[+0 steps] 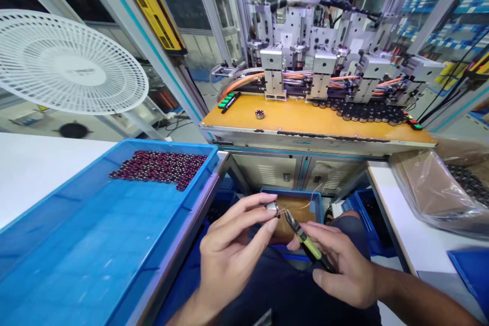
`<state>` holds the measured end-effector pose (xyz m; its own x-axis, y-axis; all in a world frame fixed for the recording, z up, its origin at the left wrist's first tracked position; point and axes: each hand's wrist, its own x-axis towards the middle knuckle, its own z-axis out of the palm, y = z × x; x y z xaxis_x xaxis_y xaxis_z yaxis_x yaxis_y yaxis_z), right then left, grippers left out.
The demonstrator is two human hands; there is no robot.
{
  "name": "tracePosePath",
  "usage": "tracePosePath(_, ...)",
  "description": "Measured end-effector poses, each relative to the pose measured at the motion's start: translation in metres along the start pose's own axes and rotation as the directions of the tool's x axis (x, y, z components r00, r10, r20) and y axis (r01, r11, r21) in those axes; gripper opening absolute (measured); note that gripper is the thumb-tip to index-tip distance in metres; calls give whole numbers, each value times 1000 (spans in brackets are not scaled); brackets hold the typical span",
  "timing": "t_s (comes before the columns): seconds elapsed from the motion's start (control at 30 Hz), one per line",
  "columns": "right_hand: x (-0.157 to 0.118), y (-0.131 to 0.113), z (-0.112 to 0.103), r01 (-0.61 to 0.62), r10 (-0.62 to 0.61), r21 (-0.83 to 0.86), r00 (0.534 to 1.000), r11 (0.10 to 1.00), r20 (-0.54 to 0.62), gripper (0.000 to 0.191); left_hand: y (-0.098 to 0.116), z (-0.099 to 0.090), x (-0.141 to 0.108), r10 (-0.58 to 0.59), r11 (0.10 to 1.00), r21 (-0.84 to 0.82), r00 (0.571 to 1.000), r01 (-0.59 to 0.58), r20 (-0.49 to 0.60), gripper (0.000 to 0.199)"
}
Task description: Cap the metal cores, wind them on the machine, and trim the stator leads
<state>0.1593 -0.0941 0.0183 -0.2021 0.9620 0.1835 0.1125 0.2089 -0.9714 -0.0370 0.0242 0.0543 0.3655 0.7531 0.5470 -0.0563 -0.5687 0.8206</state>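
Between thumb and fingertips, my left hand (239, 244) pinches a small round motor stator (272, 207) with a silvery side. Thin copper wire (303, 207) trails from it in a loose loop to the right. My right hand (344, 260) is wrapped round a pair of cutting pliers (310, 245) with green and black handles. The pliers' jaws point up and left, close beside the stator and its wire. Whether the jaws touch the wire I cannot tell. Both hands are above my lap.
A blue tray (95, 244) on the left holds many small dark-red parts (164, 167). Ahead, a machine with an orange table (237, 121) carries a lone stator (260, 114) and dark rows of others (367, 113). A plastic-lined box (420, 188) sits right; a white fan (72, 63) stands left.
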Motion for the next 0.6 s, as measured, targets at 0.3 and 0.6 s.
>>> tracePosePath(0.3,7,-2,3,24,-21,107,999,994,-35,66,-5,-1,-2,-11,1000,-7,1000,11,13,31)
tracePosePath(0.6,17,-15,3,-96,83,-104,989,990,-124,21,-2,0,0,9,1000,14,1000,-9,21,28)
